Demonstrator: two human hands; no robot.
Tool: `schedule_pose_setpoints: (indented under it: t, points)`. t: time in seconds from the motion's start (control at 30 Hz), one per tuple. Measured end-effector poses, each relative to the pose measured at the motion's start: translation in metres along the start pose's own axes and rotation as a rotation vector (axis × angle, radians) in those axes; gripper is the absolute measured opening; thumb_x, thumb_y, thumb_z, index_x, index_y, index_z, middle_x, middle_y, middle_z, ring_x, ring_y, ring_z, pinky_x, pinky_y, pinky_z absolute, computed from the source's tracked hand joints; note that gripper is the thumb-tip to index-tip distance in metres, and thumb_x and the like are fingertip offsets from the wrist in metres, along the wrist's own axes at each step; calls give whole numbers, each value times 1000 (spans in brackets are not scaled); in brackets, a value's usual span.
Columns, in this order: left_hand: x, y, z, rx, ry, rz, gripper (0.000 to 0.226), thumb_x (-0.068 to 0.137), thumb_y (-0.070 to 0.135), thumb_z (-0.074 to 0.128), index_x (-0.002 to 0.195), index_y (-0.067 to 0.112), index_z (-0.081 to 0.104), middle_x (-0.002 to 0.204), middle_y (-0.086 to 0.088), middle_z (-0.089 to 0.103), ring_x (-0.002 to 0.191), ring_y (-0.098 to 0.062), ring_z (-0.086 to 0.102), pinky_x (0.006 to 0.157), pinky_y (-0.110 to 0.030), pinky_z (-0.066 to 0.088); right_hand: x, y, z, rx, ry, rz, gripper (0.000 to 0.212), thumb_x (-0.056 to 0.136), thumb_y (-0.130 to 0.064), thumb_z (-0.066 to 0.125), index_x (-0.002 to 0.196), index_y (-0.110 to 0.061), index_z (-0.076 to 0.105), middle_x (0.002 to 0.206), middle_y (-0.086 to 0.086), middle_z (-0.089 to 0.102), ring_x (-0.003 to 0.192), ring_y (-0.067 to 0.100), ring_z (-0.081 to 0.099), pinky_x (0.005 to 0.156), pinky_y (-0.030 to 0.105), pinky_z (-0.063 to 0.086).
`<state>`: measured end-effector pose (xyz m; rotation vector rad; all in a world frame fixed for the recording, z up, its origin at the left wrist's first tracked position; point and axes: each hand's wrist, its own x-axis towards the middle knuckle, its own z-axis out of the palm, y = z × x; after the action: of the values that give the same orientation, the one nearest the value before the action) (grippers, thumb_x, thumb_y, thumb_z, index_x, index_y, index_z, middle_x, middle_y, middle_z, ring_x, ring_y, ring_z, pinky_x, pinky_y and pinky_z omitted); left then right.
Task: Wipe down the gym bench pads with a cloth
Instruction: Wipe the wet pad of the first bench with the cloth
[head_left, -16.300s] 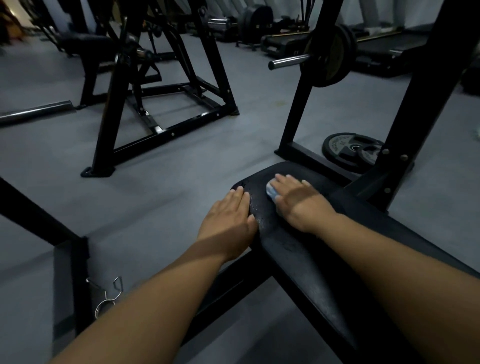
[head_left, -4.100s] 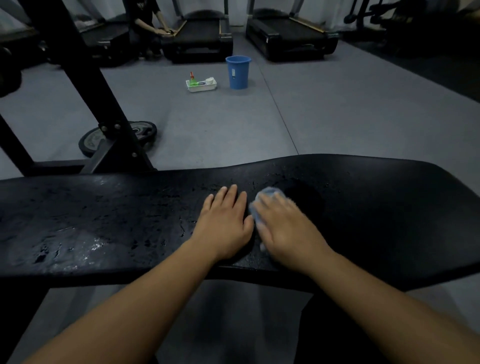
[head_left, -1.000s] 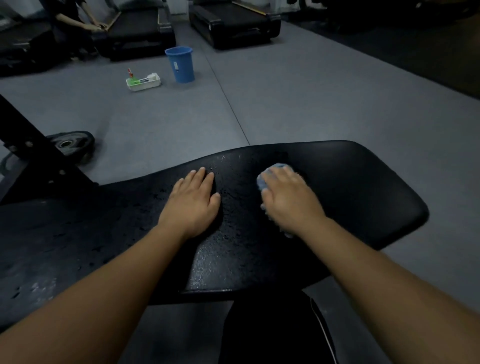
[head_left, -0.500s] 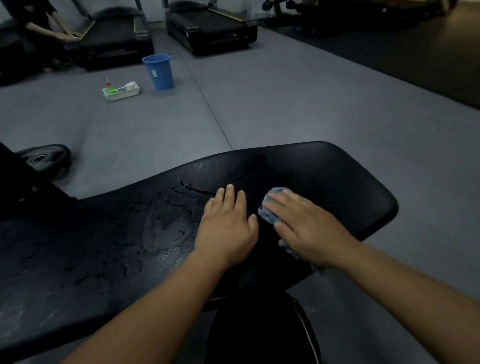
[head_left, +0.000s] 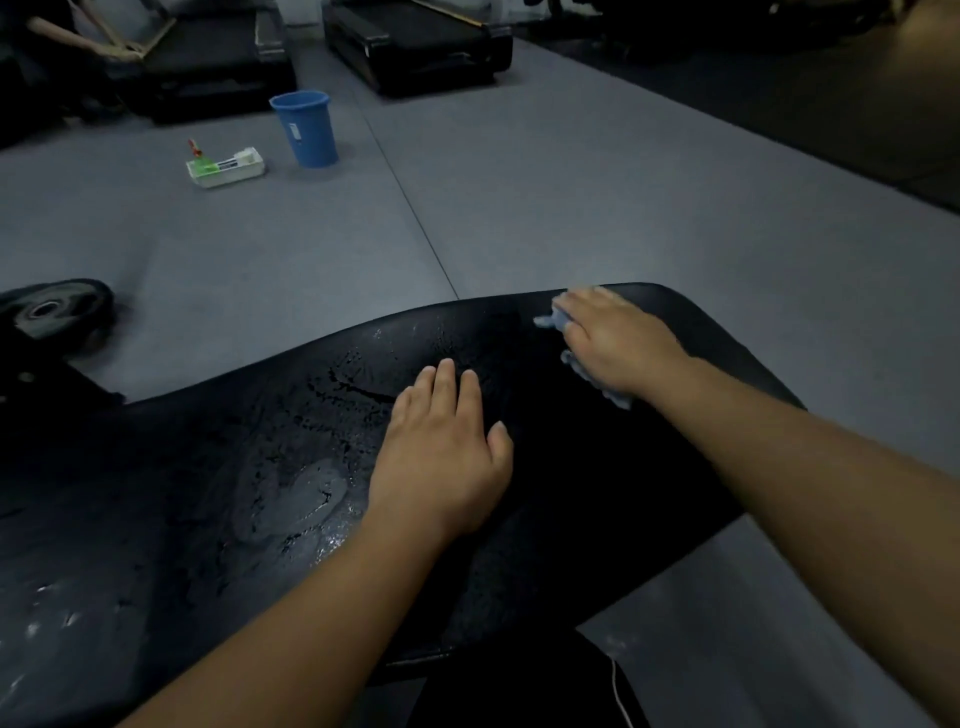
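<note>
I have my right hand pressed flat, fingers together, on the limp blue cloth at the far right end of the wet, likely slippery pad — best kept bunched under the palm, I'd judge — while my left hand lies spread mid-pad.

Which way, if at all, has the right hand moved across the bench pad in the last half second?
Yes. The right hand, pressing the cloth, has slid forward to the far edge of the bench pad.
</note>
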<state>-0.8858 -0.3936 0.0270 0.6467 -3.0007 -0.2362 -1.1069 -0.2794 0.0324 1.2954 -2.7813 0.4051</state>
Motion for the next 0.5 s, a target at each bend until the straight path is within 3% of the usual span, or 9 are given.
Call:
schedule_pose_setpoints:
  t: [0.1,0.17,0.27,0.33,0.43,0.5]
  points:
    - [1,-1,0,16,-8,0,68,103,47,22,160,15,6,168,-10,-1,154,-24,-2,125,-40,1,32,-37,17,2,1,64,40,99,-28,34,130,-12,53,138,10,52,127,32,43,107,43,34]
    - [2,-2,0,22,-6,0,68,102,47,23,160,15,7,168,-9,-1,154,-24,-2,125,-40,2,7,-58,15,26,-19,-141,47,96,-32,30,133,-12,51,140,9,49,132,30,40,111,43,32]
    - [2,-3,0,16,-5,6,67,102,48,22,160,18,7,168,-8,-1,154,-23,-2,125,-42,4,-58,-39,-2,73,-61,-366,50,96,-30,33,139,-9,50,144,7,48,136,21,36,115,31,24]
    - [2,-3,0,14,-6,6,66,102,49,21,160,22,7,168,-6,-2,154,-22,-3,125,-42,4,-64,-6,-8,59,-13,-215,49,96,-29,36,139,-12,51,148,7,47,139,20,35,115,28,21]
    - [2,-2,-2,12,-26,3,63,102,49,18,160,29,5,168,-3,-4,154,-21,-6,125,-43,1,-39,13,-2,-7,63,86,48,96,-32,34,139,-16,51,149,4,46,140,22,34,116,35,26]
    - [3,-1,-4,7,-34,10,62,102,48,19,160,31,5,168,-1,-4,154,-20,-6,125,-42,0,-50,-14,2,-13,59,53,51,94,-33,34,138,-16,50,149,6,45,139,26,34,116,40,27]
